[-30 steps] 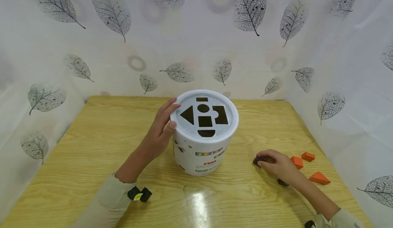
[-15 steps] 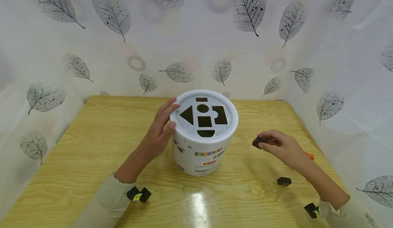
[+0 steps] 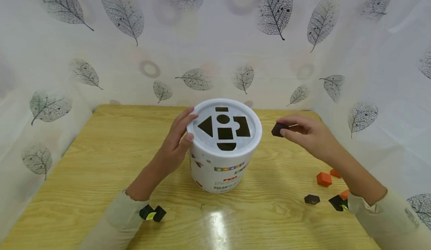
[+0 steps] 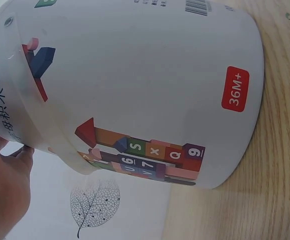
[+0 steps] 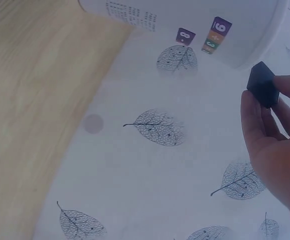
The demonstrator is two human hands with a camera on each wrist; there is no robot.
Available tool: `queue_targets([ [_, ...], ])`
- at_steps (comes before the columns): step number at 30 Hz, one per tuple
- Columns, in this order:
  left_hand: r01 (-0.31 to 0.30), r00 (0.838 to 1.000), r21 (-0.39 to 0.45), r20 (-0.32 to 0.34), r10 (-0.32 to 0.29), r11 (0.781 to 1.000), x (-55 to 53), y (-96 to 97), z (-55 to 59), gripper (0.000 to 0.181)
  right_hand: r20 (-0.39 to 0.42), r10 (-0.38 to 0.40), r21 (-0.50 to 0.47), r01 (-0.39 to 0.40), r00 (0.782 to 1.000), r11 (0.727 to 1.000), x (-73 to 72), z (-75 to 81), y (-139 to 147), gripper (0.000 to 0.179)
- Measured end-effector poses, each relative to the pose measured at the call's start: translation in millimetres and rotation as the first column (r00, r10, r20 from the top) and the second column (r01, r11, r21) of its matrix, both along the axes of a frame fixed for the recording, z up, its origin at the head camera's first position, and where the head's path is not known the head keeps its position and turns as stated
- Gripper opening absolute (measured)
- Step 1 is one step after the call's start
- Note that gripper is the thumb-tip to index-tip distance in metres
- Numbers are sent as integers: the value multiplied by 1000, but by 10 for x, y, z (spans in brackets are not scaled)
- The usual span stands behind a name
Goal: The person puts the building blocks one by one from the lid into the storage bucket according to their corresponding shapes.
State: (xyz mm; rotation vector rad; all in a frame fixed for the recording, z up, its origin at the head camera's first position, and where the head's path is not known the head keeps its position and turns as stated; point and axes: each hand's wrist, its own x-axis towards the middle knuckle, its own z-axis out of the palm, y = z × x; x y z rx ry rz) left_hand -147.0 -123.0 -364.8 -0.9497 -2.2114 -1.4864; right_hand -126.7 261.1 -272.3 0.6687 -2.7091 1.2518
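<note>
A white bucket (image 3: 202,151) stands upright on the table, its lid (image 3: 204,139) cut with several shaped holes. My left hand (image 3: 173,147) rests against the bucket's left side, fingertips over the lid's rim and thumb at the edge. In the left wrist view that hand (image 4: 7,190) lies along the top of the printed bucket (image 4: 135,75). To the right of the bucket, raised to about lid height, my right hand (image 3: 311,136) pinches a dark, angular block (image 3: 278,129) between thumb and fingers. The right wrist view shows this block (image 5: 263,85) with a six-sided face, near the bucket's rim.
A second dark six-sided block (image 3: 312,199) lies on the wooden table (image 3: 128,137) at the right. Behind it are orange blocks, including a cube (image 3: 324,179); others are partly hidden by the right forearm. A leaf-patterned white curtain (image 3: 215,55) encloses the back and sides.
My right hand has lifted the dark block from the table and carried it up and away from me, to beside the lid. The left hand and bucket have stayed put.
</note>
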Motion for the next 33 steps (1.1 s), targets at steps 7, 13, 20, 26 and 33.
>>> queue_targets([
  [7,-4,1000,-6,0,4,1000,-1,-2,15,61,-28,-33,10,33,999,999,-67,224,-159,28],
  [13,-8,1000,-5,-3,8,1000,1,-6,14,60,-3,1,-13,-1,1000,1000,-184,308,-327,27],
  [20,0,1000,0,-6,0,1000,-12,0,10,60,55,39,-40,-37,998,999,-344,318,-530,27],
  [26,9,1000,7,6,-9,1000,4,2,20,60,85,51,-59,-46,995,997,-524,294,-723,28],
  [33,8,1000,2,10,-8,1000,6,-1,17,59,94,95,-60,-90,991,994,-766,233,-939,28],
])
